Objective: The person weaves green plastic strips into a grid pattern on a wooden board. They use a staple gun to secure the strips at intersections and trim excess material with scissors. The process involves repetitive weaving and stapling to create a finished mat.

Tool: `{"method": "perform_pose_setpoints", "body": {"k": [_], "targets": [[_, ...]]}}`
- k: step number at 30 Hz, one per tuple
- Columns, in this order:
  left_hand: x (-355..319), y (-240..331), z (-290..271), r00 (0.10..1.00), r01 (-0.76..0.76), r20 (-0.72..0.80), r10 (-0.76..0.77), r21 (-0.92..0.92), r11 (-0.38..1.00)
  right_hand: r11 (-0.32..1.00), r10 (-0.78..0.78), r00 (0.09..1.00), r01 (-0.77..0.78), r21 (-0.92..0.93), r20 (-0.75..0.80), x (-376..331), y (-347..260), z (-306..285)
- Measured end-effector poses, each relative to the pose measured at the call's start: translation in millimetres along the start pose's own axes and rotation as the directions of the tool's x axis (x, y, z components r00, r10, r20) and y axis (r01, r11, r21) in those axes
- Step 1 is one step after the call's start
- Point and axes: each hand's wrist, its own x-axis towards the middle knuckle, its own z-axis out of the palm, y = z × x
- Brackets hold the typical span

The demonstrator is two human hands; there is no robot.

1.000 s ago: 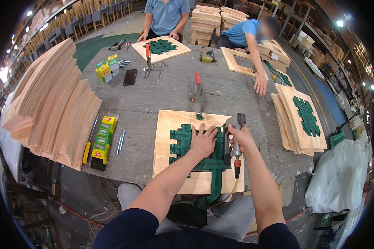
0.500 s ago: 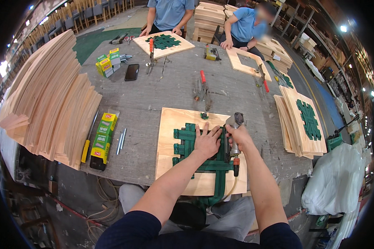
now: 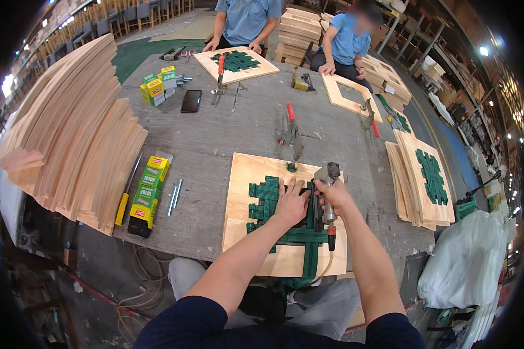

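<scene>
Two co-workers (image 3: 244, 17) (image 3: 346, 41); one phone (image 3: 191, 100); two red-handled tools (image 3: 220, 67) (image 3: 290, 116).

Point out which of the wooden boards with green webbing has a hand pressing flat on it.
The near wooden board, where the left hand presses the green webbing; the far board and the right stack's top board lie untouched.

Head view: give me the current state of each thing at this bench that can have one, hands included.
Left hand: flat, pressing the green webbing.
Right hand: gripping the staple gun.
Staple gun: upright, nose down on the webbing.
Green webbing: woven, lying over the frame opening.
Wooden frame: flat on the table.
Table: bears tools and frames.
Phone: face up, screen dark.
Staple boxes: closed, lined up.
</scene>
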Motion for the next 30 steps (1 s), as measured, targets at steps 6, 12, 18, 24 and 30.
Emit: {"method": "perform_pose_setpoints", "body": {"k": [6,12,18,24,30], "targets": [[-1,0,1,1.0,-0.009,-0.017,0.008,-0.066,0.998,0.999,0.014,1.0,-0.013,-0.039,0.015,-3,1,-2],[0,-2,0,1.0,0.001,-0.019,-0.002,-0.049,0.999,0.997,0.003,1.0,-0.004,-0.081,-0.012,-9,5,7],[0,-3,2,0.999,0.003,-0.039,-0.006,-0.077,0.997,0.997,0.036,0.999,-0.038,-0.061,-0.034,-6,3,0],[2,-7,1,0.994,-0.008,-0.105,-0.003,-0.106,0.994,0.999,0.011,0.996,-0.014,-0.037,-0.085,-6,-1,-2],[-30,18,-19,0.953,-0.047,-0.285,-0.107,-0.484,0.874,0.994,0.007,1.0,-0.008,-0.109,-0.012,5,-1,-13]]}}
